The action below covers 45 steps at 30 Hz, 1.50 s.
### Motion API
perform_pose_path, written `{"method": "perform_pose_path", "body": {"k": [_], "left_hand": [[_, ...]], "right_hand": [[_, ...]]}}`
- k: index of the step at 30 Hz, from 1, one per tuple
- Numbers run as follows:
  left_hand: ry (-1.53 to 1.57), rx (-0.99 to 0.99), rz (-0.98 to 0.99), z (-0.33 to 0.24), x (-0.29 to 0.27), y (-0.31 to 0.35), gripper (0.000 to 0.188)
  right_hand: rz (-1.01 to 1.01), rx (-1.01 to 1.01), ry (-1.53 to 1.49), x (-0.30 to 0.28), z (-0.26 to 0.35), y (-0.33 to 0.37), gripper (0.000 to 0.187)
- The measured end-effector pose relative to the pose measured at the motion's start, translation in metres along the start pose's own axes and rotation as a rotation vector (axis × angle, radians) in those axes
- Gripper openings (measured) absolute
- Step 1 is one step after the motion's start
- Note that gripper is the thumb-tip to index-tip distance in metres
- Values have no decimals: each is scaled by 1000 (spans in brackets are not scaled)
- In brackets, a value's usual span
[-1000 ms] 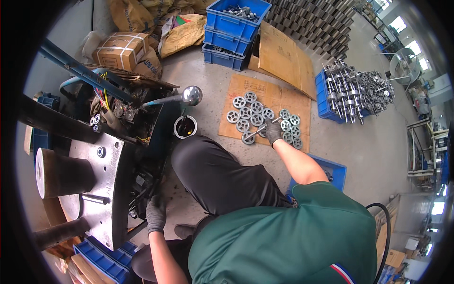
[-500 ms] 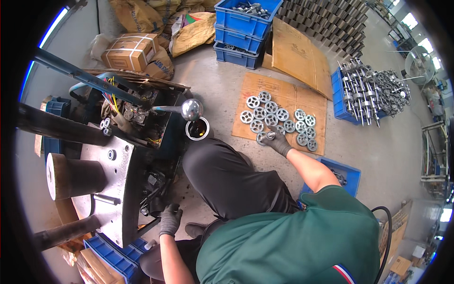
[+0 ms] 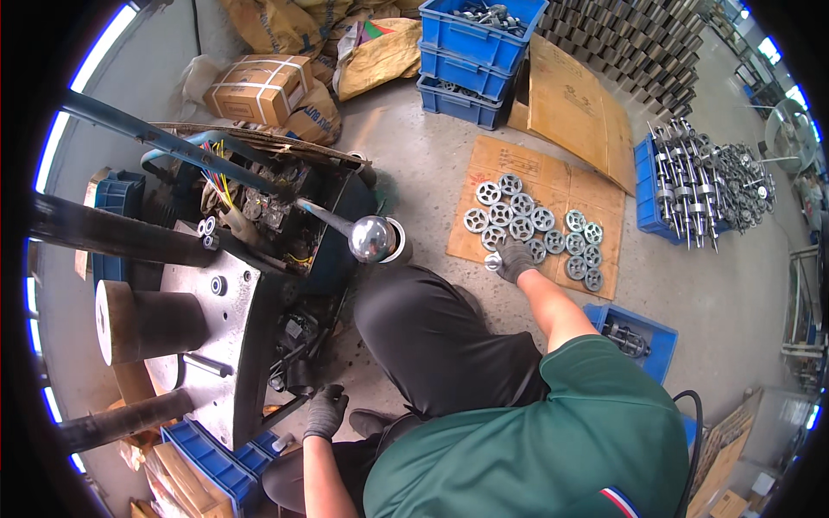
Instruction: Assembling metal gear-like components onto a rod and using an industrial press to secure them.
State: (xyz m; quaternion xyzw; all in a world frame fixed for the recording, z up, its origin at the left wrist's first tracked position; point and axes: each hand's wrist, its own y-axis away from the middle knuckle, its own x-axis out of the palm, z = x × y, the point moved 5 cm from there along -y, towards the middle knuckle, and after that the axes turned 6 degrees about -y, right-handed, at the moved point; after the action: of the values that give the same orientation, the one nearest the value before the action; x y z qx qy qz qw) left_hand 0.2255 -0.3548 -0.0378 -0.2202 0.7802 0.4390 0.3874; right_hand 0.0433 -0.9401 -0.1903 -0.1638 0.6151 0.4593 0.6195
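My right hand (image 3: 515,259), in a dark grey glove, reaches down to spoked metal wheels (image 3: 521,204) lying on a flat cardboard sheet (image 3: 466,245). Its fingers are closed on a small shiny metal part (image 3: 492,261) at the near edge of the group; the glove hides most of its shape. My left hand (image 3: 326,413), also gloved, is low beside the machine, near the end of a dark bar (image 3: 285,413). Its fingers are loosely bent and a little apart, with nothing visible in them.
On the left stands a machine with thick posts (image 3: 117,229), a metal plate (image 3: 220,332) and a ball-ended lever (image 3: 371,239). Blue crates (image 3: 466,65) are stacked at the back. Another blue crate (image 3: 661,345) is by my right elbow. Shafts (image 3: 686,190) fill a crate at right.
The view has shifted, so the scene sits farther right and slightly lower. My right hand has turned over the shiny part, covering more of it. My left hand stays beside the machine.
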Motion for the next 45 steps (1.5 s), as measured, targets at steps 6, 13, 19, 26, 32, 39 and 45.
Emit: {"method": "perform_pose_path", "body": {"k": [6, 13, 19, 26, 32, 39, 45], "left_hand": [[9, 24, -9, 2, 0, -5, 33], [96, -32, 30, -9, -6, 2, 33], [-20, -6, 26, -19, -20, -2, 36], [-10, 158, -109, -52, -56, 8, 34], [70, 266, -274, -78, -90, 14, 37], [713, 427, -471, -116, -121, 22, 60], [1688, 297, -347, -102, -102, 42, 30]], "right_hand": [[94, 117, -13, 6, 15, -29, 44], [404, -105, 164, 3, 26, -63, 43], [516, 203, -501, -41, 7, -16, 37], [221, -54, -149, -123, 59, -2, 44], [265, -493, 264, -247, 228, -7, 33], [507, -798, 5, -290, 417, 97, 28], [436, -1046, -141, -324, 457, 179, 43]]}}
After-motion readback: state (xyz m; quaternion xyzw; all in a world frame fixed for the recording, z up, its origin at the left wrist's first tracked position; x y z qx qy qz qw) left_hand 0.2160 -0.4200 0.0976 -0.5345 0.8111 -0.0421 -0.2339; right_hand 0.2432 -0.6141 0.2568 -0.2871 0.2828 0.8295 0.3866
